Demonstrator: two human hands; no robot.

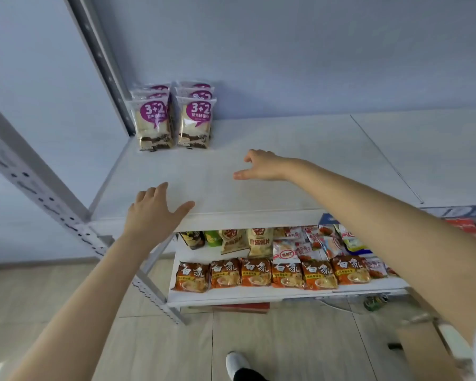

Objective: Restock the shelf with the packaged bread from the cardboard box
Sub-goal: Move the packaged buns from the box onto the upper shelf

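Two rows of packaged bread with purple "3+2" labels stand upright at the back left corner of the white top shelf. My left hand lies over the shelf's front edge with fingers spread, holding nothing. My right hand hovers over the middle of the shelf, to the right of and in front of the bread, fingers loosely relaxed and empty. A corner of the cardboard box shows at the bottom right on the floor.
The lower shelf holds a row of orange noodle packets and mixed snack bags behind them. A perforated metal upright runs along the left. My white shoe is on the wooden floor.
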